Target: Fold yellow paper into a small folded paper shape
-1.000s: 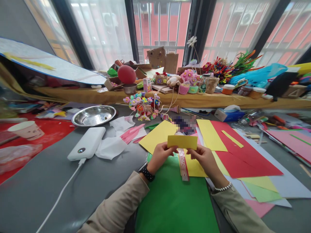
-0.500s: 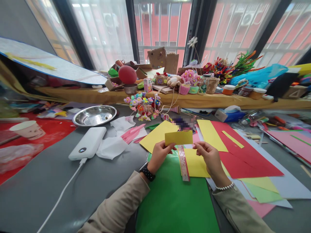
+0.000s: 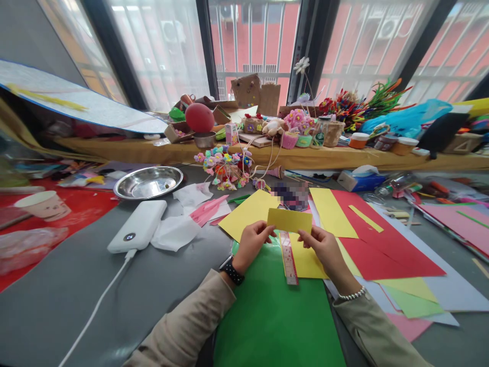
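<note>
A small yellow paper rectangle (image 3: pixel 289 220) is held up between my two hands. My left hand (image 3: pixel 253 243) pinches its left end, and a dark watch sits on that wrist. At the lower right corner, my right hand (image 3: pixel 320 248) is closed on the same paper with thumb and fingers. Below the paper, a pink and white ruler (image 3: pixel 289 259) lies along the left edge of a yellow sheet (image 3: pixel 310 266). Both rest on a green sheet (image 3: pixel 278 316). Another yellow sheet (image 3: pixel 244 211) lies tilted behind my left hand.
On the right are red paper (image 3: pixel 397 255) and a yellow strip (image 3: pixel 365 219). To the left lie a white power bank (image 3: pixel 138 227) with a cable, and a metal plate (image 3: pixel 148 195). Felt flowers (image 3: pixel 223 165) stand at the back, before a crowded ledge (image 3: pixel 153 154).
My right hand has moved left and taken hold of the yellow paper's right end. The paper has shifted slightly right and down. My left hand keeps its pinch.
</note>
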Demonstrator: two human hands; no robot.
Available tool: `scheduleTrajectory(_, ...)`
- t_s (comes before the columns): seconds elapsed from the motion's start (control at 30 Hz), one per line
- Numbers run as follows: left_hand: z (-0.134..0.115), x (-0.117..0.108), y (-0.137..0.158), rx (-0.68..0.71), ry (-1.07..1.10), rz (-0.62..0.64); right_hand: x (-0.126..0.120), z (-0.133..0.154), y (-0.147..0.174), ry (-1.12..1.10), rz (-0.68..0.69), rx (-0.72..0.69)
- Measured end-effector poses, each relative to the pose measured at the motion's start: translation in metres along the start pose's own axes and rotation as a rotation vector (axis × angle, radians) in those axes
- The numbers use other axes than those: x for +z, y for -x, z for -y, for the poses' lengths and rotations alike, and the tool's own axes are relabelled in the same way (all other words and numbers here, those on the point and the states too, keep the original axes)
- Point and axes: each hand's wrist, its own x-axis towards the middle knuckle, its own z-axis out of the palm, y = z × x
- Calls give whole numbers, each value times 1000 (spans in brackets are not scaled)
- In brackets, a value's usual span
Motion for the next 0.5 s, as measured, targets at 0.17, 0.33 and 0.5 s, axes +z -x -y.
scheduleTrajectory(0.17,4,-4,-2,3,20,-102,-4,-6,-3,-12,-98,24)
scheduleTrajectory(0.33,8,-4,-5,15,77,-176,-5,-4,-3,-70,-78,37)
scheduleTrajectory(0.5,8,-1,-4,63,90,-154,0,2,1,-77,119,53)
